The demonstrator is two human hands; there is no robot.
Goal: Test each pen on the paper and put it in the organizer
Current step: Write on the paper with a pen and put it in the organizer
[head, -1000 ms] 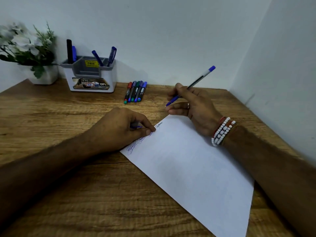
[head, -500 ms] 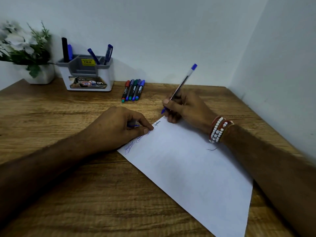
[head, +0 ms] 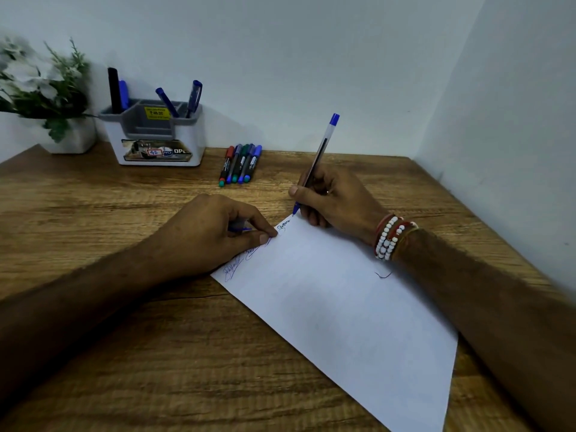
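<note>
A white sheet of paper (head: 343, 307) lies at an angle on the wooden desk, with blue scribbles along its upper left edge. My right hand (head: 338, 201) grips a clear pen with a blue end (head: 324, 141), held steeply, its tip at the paper's top corner. My left hand (head: 202, 235) rests on the paper's left edge, thumb on the sheet, fingers curled around a small clear and blue piece (head: 239, 227) that looks like a pen cap. The grey and white organizer (head: 156, 151) stands at the back left with several pens in it.
Several coloured markers (head: 240, 163) lie side by side just right of the organizer. A white pot of flowers (head: 40, 88) stands in the far left corner. Walls close off the desk at the back and on the right.
My right hand has turned the pen from slanted and lifted to steep, and has brought its tip down to the paper's top corner. My left hand stays where it was.
</note>
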